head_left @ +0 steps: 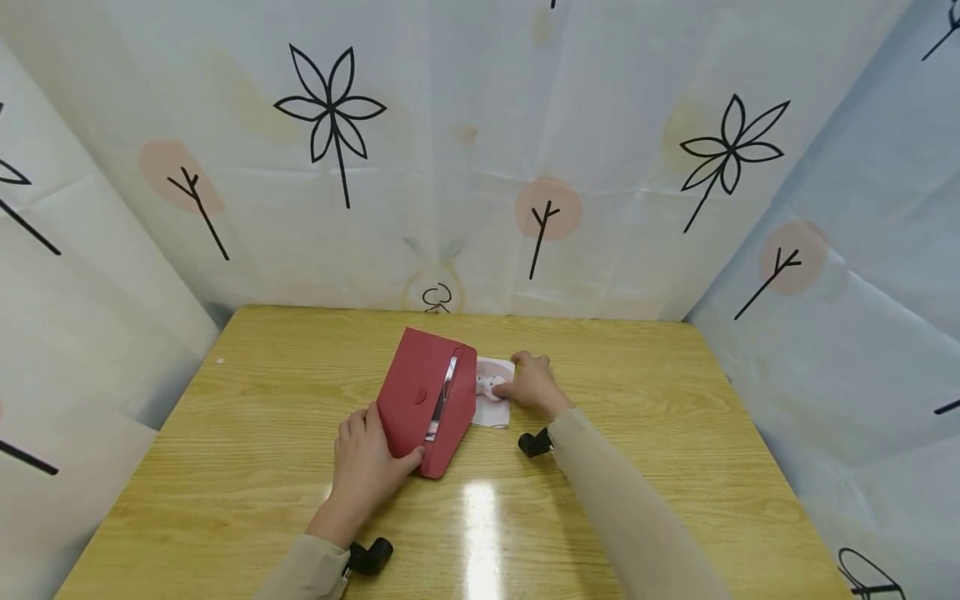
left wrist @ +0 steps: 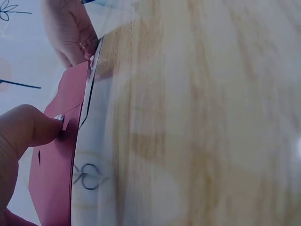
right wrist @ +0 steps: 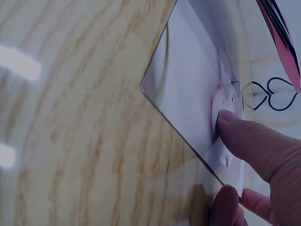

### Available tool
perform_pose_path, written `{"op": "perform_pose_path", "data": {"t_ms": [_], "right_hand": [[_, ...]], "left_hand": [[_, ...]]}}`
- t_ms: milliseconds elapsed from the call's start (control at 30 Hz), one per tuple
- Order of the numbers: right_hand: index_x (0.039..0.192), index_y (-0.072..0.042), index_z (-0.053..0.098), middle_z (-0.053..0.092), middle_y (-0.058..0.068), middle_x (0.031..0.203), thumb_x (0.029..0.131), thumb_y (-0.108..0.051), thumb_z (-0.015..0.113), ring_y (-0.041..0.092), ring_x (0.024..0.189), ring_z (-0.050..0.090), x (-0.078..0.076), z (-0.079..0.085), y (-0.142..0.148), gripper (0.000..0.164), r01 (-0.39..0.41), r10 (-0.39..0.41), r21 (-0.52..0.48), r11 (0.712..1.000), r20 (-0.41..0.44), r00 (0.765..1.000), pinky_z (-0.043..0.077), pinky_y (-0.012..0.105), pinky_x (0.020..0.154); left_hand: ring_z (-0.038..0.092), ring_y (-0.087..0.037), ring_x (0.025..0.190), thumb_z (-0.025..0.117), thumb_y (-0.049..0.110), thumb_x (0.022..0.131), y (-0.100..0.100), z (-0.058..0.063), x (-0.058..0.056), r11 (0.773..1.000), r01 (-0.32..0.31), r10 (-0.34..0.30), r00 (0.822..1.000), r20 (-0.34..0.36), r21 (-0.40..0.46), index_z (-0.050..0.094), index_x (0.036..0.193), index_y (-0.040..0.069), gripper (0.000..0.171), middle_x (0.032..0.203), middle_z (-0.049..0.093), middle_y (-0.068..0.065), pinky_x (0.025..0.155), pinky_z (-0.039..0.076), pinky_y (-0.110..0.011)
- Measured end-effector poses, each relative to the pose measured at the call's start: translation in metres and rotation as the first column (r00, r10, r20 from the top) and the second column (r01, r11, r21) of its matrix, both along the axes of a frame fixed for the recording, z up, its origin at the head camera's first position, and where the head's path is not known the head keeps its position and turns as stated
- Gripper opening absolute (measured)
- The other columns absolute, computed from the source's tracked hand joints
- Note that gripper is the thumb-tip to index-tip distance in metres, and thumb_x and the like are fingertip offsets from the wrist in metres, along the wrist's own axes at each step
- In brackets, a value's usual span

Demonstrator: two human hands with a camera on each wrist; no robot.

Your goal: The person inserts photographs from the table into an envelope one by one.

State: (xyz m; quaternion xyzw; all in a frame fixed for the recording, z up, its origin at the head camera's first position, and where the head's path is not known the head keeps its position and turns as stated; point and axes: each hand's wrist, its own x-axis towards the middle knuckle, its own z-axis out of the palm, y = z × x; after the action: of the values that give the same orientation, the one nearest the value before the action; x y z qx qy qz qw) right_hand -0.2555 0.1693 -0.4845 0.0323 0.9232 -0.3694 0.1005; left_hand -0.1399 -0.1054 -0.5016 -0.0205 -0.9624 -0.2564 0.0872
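A red paper envelope [head_left: 408, 383] lies slanted near the middle of the table, its pointed flap facing right. Through the gap along the flap, glossy printed cards [head_left: 444, 392] show inside. My left hand [head_left: 366, 467] grips the envelope's lower left part, with the thumb on its face close to the flap, as the left wrist view also shows. Beside the flap is a white photo card [right wrist: 188, 99] with a pale pink figure on it; its left end lies behind the flap in the head view. My right hand [head_left: 536, 387] pinches the card's right edge, thumb on top and fingertips underneath.
The wood-grain table [head_left: 637, 375] is glossy, with a bright reflection at the front. Patterned cloth walls [head_left: 450, 125] rise along its back and sides. A small pale scrap [head_left: 220, 361] lies at the far left. Black wrist cameras [head_left: 371, 557] stick out from both wrists.
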Motion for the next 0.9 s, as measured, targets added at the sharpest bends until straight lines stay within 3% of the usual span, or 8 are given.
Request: {"op": "perform_pose_path", "data": {"t_ms": [433, 600, 767, 900], "right_hand": [[0.131, 0.0, 0.042, 0.037, 0.022, 0.12, 0.077, -0.029, 0.083, 0.029, 0.095, 0.047, 0.002, -0.002, -0.003, 0.074, 0.025, -0.024, 0.023, 0.999, -0.036, 0.999, 0.044, 0.039, 0.084], [0.128, 0.0, 0.039, 0.039, 0.022, 0.121, 0.075, -0.024, 0.084, 0.031, 0.099, 0.05, 0.008, -0.006, -0.007, 0.075, 0.078, -0.078, -0.006, 0.997, -0.06, 0.995, 0.044, 0.042, 0.089], [0.127, -0.003, 0.034, 0.05, 0.022, 0.119, 0.076, -0.016, 0.082, 0.031, 0.105, 0.053, 0.016, -0.006, -0.007, 0.071, 0.121, -0.126, -0.065, 0.991, -0.076, 0.989, 0.044, 0.044, 0.092], [0.127, -0.002, 0.033, 0.059, 0.022, 0.103, 0.084, -0.011, 0.073, 0.028, 0.09, 0.058, 0.023, -0.003, -0.002, 0.06, 0.124, -0.128, -0.046, 0.991, -0.089, 0.988, 0.048, 0.039, 0.078]], "left_hand": [[0.036, -0.044, 0.114, 0.078, 0.05, 0.07, -0.001, 0.005, 0.002, 1.0, -0.009, 0.009, 1.0, 0.019, 0.005, 0.034, 0.137, -0.015, 0.103, 0.124, 0.041, -0.031, 0.094, 0.032, -0.055], [0.036, -0.044, 0.114, 0.078, 0.05, 0.07, -0.002, 0.005, 0.003, 1.0, -0.012, 0.012, 1.0, 0.021, 0.004, 0.034, 0.137, -0.015, 0.103, 0.125, 0.041, -0.031, 0.093, 0.033, -0.055], [0.036, -0.044, 0.113, 0.078, 0.052, 0.07, -0.003, 0.003, 0.004, 1.0, -0.012, 0.012, 1.0, 0.02, -0.01, 0.034, 0.137, -0.015, 0.105, 0.125, 0.041, -0.031, 0.093, 0.034, -0.055], [0.036, -0.044, 0.113, 0.078, 0.052, 0.07, -0.004, 0.003, 0.004, 1.0, -0.009, 0.009, 1.0, 0.013, -0.013, 0.034, 0.137, -0.015, 0.104, 0.125, 0.041, -0.031, 0.093, 0.034, -0.055]]}}
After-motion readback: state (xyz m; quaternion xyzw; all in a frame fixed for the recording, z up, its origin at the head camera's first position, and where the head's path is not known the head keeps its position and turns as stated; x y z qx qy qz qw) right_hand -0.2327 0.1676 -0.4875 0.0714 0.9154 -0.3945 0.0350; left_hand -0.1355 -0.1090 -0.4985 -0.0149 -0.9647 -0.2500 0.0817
